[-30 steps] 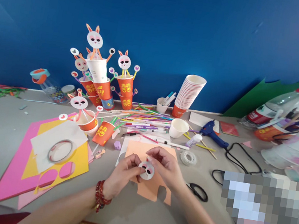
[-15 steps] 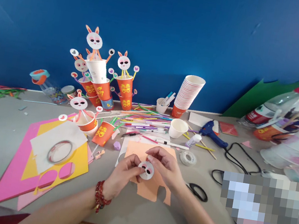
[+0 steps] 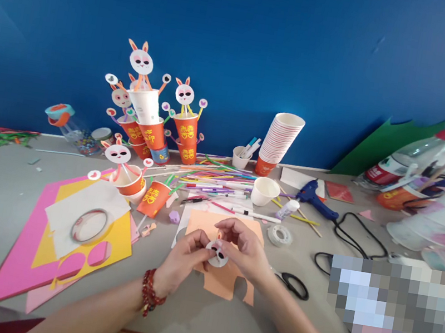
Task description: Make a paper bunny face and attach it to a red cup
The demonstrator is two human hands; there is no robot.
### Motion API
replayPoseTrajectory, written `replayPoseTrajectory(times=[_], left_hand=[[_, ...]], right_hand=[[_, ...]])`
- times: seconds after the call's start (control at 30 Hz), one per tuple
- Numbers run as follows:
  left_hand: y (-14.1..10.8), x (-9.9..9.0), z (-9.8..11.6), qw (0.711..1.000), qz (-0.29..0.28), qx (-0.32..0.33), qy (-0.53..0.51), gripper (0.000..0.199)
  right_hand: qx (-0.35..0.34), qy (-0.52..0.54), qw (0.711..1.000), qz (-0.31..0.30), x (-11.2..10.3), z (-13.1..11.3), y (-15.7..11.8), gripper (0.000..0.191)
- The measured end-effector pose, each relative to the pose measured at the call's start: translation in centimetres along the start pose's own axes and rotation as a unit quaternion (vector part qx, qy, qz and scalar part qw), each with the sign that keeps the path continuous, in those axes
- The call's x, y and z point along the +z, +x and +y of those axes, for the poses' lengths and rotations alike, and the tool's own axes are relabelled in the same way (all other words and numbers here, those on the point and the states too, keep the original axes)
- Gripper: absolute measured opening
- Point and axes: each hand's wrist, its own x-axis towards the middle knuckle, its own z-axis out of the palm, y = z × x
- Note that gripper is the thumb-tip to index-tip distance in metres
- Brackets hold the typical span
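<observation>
Between both hands is a round white paper rabbit face (image 3: 216, 256) with black eyes and pink shading. My left hand (image 3: 187, 256) pinches its left side with thumb and fingers. My right hand (image 3: 243, 251) has its thumb on the upper right of the face, its fingers curled behind. A small orange paper ear (image 3: 219, 235) stands up at the face's top edge, near the right fingertips. Beneath the hands lies a sheet of orange paper (image 3: 220, 287) with cut-out notches, over white paper. Black-handled scissors (image 3: 293, 285) rest right of my right wrist.
Finished rabbit cups (image 3: 186, 127) stand at the back left. Pink card (image 3: 16, 269), yellow card and a tape roll (image 3: 90, 225) lie left. Pens and pipe cleaners, a paper cup (image 3: 265, 191), clear tape (image 3: 280, 234), a cup stack (image 3: 280, 142) and a blue glue gun (image 3: 319, 198) are beyond.
My right thumb has moved down from the face's top edge onto its front, and the orange ear shows more clearly above. My left hand keeps its place.
</observation>
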Motion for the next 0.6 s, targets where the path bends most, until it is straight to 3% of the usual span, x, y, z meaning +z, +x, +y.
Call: replayPoseTrajectory(times=[0.33, 0.47, 0.6], left_hand=[[-0.1, 0.4, 0.4, 1.0, 0.007, 0.009, -0.012, 0.034], [-0.1, 0.2, 0.4, 1.0, 0.006, 0.021, -0.02, 0.03], [0.3, -0.8, 1.4, 0.993, 0.073, 0.081, -0.053, 0.026]], right_hand=[[0.014, 0.028, 1.0, -0.003, -0.1, -0.5, -0.1, 0.024], [0.017, 0.04, 0.999, 0.026, -0.2, -0.7, 0.1, 0.021], [0.026, -0.097, 0.993, 0.059, -0.3, 0.5, 0.4, 0.016]])
